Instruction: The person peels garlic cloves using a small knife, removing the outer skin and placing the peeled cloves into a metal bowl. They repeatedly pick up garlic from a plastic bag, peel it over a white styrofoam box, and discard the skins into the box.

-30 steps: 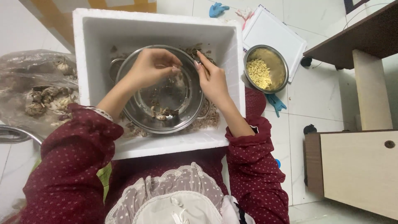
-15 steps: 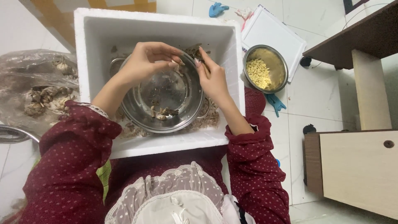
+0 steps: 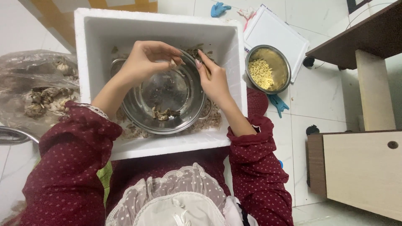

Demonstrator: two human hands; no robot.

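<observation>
My left hand (image 3: 146, 60) hovers over a large steel bowl (image 3: 190, 111) and pinches a small pale clove (image 3: 172, 63) in its fingertips. My right hand (image 3: 215, 81) is at the bowl's right rim, its fingers closed around a thin dark tool (image 3: 206, 67) that looks like a small knife. Its tip is close to the clove. A little heap of brown peels (image 3: 163, 113) lies in the bottom of the bowl. The bowl stands inside a white foam box (image 3: 96, 50) with more peels around it.
A smaller steel bowl (image 3: 279, 62) with pale peeled cloves stands right of the box, in front of a white board (image 3: 272, 31). A clear plastic bag (image 3: 25, 71) of unpeeled bulbs lies at left. A wooden table (image 3: 368, 37) and a cabinet (image 3: 360, 167) are at right.
My left hand has moved right and toward the far rim, meeting my right hand, which uncovers the bowl's inside. My right hand has barely shifted.
</observation>
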